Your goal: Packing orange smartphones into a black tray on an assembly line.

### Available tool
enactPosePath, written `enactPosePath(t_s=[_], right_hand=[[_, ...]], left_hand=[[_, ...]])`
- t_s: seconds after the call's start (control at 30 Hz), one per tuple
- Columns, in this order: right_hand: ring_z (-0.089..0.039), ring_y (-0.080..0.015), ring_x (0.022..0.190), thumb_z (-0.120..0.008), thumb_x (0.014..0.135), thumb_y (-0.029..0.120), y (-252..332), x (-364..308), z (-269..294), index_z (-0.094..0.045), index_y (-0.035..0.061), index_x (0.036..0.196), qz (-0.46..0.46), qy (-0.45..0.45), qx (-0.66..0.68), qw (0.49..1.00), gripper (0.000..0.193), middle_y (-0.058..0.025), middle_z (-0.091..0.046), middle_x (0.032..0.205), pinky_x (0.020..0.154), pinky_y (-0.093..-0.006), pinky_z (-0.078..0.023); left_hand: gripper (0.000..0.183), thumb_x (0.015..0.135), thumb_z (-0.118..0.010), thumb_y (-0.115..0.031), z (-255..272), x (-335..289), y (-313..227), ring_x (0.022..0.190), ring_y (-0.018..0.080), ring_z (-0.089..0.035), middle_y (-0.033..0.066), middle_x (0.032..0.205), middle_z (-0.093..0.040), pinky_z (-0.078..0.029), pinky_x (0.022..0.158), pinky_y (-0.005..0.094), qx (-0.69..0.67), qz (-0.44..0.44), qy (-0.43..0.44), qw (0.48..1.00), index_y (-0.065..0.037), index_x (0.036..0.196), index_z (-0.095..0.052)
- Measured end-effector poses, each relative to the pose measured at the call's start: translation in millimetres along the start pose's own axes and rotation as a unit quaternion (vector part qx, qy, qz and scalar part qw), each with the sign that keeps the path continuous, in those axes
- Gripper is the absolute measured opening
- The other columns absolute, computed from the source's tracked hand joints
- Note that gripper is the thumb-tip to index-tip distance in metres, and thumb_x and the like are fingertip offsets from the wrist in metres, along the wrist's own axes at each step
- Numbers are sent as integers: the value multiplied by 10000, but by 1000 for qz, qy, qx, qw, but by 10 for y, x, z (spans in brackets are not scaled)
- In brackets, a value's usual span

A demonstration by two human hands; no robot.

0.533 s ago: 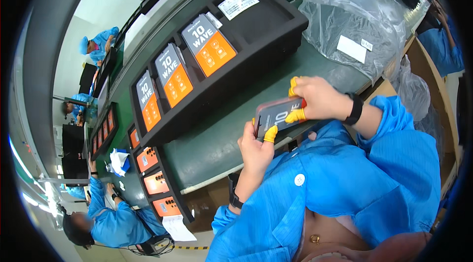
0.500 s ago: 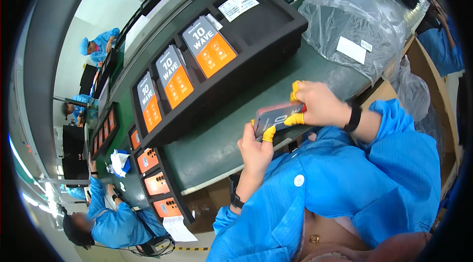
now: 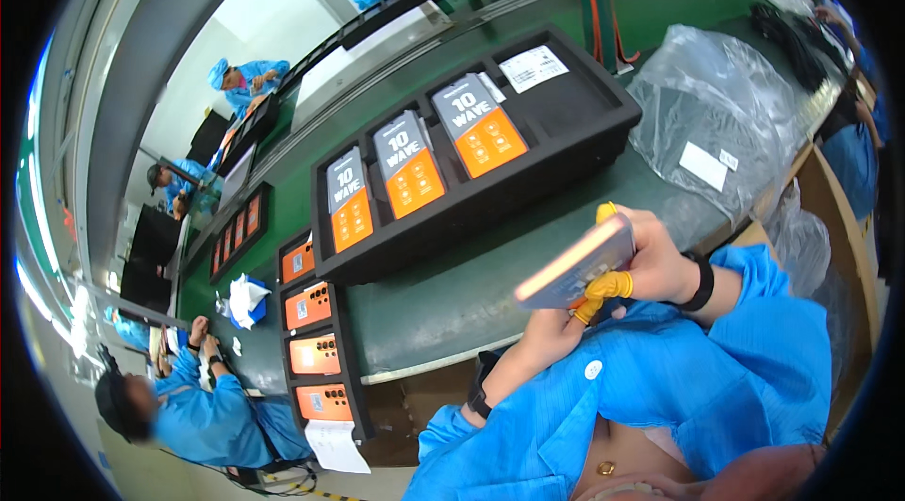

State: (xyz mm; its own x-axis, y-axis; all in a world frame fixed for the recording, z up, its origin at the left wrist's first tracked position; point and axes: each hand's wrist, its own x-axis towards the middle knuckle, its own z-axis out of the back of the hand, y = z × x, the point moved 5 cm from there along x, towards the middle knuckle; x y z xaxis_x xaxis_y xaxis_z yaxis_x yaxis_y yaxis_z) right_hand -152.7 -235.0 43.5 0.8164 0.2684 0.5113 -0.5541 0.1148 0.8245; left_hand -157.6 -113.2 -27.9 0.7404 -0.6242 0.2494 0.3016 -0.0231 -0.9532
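A smartphone with a dark printed face and an orange-lit long edge is tilted up in front of my chest. My right hand grips its right end, with yellow finger cots on the thumb and a finger. My left hand is just beneath the phone's lower side; the phone hides its fingers, so I cannot tell whether they hold it. Beyond my hands lies a black foam tray, with several dark-and-orange phones in its slots and one slot without a phone, next to a white label.
Left of the tray, a narrow black tray holds several orange phones, and a paper sheet hangs at its near end. Clear plastic bags lie on the right of the green bench. A cardboard box stands at right. Co-workers sit along the line.
The phone has turned from face-up between both hands to a steep tilt with its edge showing. My left hand has slipped below it. The whole view has shifted, moving the bench rightward and down.
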Motion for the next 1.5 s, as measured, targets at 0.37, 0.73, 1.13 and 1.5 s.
enactPosePath(t_s=[0.37,0.73,1.13,1.5], right_hand=[[-563,-113,680,-646,723,142,-12,391,405,-518,11,958,-3,-227,-19,974,298,-42,-584,790,611,-248,-472],[-484,-379,946,-580,758,273,-1042,1450,1061,-231,-36,1248,-210,-6,-573,792,676,-264,-434,1108,824,-352,-395],[-386,-347,1094,-510,789,203,-915,1317,1206,-462,-45,1091,-144,2,-506,851,394,-246,-423,1142,924,-371,-306],[-411,-325,1060,-497,809,171,-714,1132,918,-538,-48,907,-72,-44,-523,848,243,-206,-416,1172,896,-339,-314]], left_hand=[[596,712,-631,-135,425,-80,-200,1044,352,-453,224,1109,-471,-394,849,382,278,77,-58,956,7,1196,-313],[514,738,-602,-110,822,-587,-25,1089,270,-442,159,1147,-469,-342,908,336,209,113,-151,959,2,1184,-372],[554,698,-630,-89,1239,-851,-651,1095,319,-408,180,1164,-437,-315,924,340,397,128,-144,897,23,1174,-370],[577,689,-631,-71,1664,-1007,-678,1116,303,-395,186,1190,-414,-306,932,337,418,121,-186,881,40,1180,-349]])
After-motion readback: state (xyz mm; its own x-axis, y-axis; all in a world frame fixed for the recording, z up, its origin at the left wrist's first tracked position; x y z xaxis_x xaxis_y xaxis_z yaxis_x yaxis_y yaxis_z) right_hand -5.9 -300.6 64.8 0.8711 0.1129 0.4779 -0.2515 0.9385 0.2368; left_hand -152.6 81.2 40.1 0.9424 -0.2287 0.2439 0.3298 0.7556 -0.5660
